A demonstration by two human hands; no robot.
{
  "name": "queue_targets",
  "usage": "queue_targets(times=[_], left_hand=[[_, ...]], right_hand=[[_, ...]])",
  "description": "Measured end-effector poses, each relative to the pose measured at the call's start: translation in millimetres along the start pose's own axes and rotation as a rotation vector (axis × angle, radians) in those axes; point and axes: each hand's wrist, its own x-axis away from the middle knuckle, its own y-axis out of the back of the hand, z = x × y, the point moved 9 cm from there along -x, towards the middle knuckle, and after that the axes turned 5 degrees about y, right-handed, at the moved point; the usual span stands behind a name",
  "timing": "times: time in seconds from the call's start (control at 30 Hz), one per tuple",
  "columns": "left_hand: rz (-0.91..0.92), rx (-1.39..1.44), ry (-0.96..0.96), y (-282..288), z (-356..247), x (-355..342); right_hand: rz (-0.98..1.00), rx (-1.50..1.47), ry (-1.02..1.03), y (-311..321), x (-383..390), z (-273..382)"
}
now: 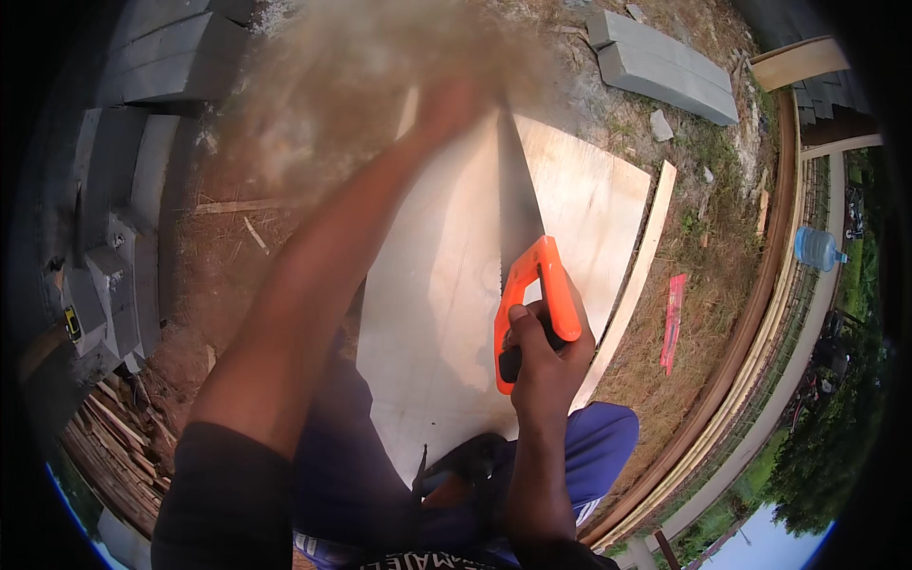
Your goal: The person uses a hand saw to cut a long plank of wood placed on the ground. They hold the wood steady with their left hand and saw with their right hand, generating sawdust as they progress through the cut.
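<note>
My right hand (549, 366) is wrapped round the orange and black handle of a hand saw (517, 195). The blade points away from me over a pale plywood sheet (427, 313), its toothed edge to the left. My left arm reaches far across the sheet. At its end my left hand (456, 106) is near the blade's far end, but a hazy blur covers its fingers, so I cannot see their shape or whether they touch the blade. The far edge of the sheet is hidden by the same blur.
A narrow wood strip (638, 261) runs along the sheet's right edge. Grey concrete blocks (665, 71) lie at the far right, more blocks (123, 190) at the left. A pink-red strip (674, 323) lies on dry grass. A blue water jug (817, 249) and stacked planks (114, 437) flank the area.
</note>
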Motion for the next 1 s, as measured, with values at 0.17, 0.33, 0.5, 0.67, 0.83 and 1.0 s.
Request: queue_targets(times=[0.17, 0.33, 0.5, 0.67, 0.83, 1.0], left_hand=[[-0.131, 0.001, 0.091, 11, 59, 61], [-0.044, 0.098, 0.392, 11, 70, 144], [0.035, 0.335, 0.695, 2, 69, 268], [0.087, 0.016, 0.743, -53, 73, 365], [0.227, -0.014, 0.777, -43, 47, 384], [0.191, 0.052, 0.7, -30, 48, 375]], right_hand=[[0.179, -0.208, 0.196, -17, 16, 1], [0.137, -0.292, 0.254, -6, 12, -6], [0.022, -0.086, 0.179, 13, 2, -21], [0.077, -0.122, 0.041, 31, -5, -23], [0.024, -0.033, 0.025, 37, -16, -26], [-0.032, -0.029, -0.008, 32, -10, -23]])
